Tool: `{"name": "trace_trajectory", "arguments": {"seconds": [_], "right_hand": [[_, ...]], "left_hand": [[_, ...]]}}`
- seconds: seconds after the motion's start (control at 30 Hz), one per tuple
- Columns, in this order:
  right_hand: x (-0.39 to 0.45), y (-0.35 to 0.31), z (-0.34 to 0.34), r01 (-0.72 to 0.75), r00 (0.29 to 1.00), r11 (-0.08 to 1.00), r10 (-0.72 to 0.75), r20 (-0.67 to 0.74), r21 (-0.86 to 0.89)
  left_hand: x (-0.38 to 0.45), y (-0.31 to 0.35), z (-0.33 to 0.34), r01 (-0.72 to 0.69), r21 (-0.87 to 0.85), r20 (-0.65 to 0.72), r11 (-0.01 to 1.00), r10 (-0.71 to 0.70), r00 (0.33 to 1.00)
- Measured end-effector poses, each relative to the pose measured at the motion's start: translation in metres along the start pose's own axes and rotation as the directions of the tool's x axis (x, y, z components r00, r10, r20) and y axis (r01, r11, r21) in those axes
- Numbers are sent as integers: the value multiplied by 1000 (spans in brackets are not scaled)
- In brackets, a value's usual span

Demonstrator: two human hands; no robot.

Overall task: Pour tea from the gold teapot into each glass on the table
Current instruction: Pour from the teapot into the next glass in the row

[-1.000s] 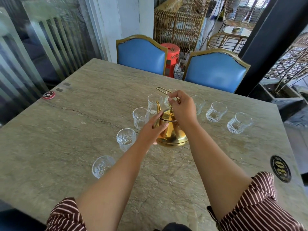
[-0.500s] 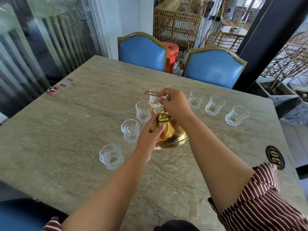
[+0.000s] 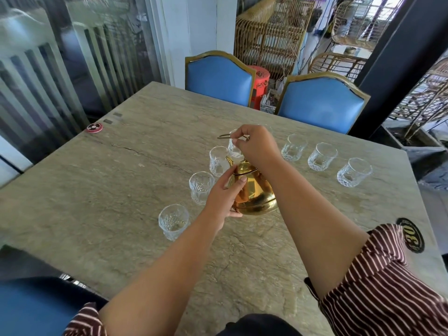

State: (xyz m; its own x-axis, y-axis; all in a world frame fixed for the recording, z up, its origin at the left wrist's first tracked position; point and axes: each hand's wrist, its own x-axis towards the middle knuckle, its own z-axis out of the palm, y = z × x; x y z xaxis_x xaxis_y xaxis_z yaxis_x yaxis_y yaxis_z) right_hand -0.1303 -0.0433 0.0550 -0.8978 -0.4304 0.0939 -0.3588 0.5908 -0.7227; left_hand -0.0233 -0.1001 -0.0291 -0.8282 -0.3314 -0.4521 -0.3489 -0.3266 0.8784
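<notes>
The gold teapot (image 3: 257,192) is at the middle of the stone table (image 3: 121,190), its spout pointing away toward the glasses. My right hand (image 3: 257,146) grips the thin wire handle (image 3: 224,136) above the pot. My left hand (image 3: 224,197) rests against the pot's left side, thumb near the lid. Several clear cut glasses stand in an arc: one at the near left (image 3: 173,220), one (image 3: 200,187) beside my left hand, one (image 3: 218,161) by the spout, and three at the right (image 3: 293,147) (image 3: 322,156) (image 3: 354,172). All look empty.
Two blue chairs (image 3: 219,77) (image 3: 322,103) stand at the table's far edge. A red round disc (image 3: 95,128) lies near the left edge, a black number badge (image 3: 411,235) at the right. A glass wall runs along the left; a dark pillar (image 3: 392,57) stands far right.
My right hand has raised the wire handle higher and the pot has tipped slightly toward the glasses. My left hand has slid down the pot's side. The view has pulled back a little.
</notes>
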Motion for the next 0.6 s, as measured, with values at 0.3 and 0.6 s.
{"name": "trace_trajectory", "arguments": {"seconds": [0.3, 0.6], "right_hand": [[2, -3, 3, -10, 1000, 999, 10, 10, -46], [4, -6, 4, 2, 1000, 998, -1, 11, -61]], "left_hand": [[-2, 3, -2, 25, 4, 11, 1000, -25, 1000], [1, 3, -7, 24, 7, 20, 1000, -24, 1000]]}}
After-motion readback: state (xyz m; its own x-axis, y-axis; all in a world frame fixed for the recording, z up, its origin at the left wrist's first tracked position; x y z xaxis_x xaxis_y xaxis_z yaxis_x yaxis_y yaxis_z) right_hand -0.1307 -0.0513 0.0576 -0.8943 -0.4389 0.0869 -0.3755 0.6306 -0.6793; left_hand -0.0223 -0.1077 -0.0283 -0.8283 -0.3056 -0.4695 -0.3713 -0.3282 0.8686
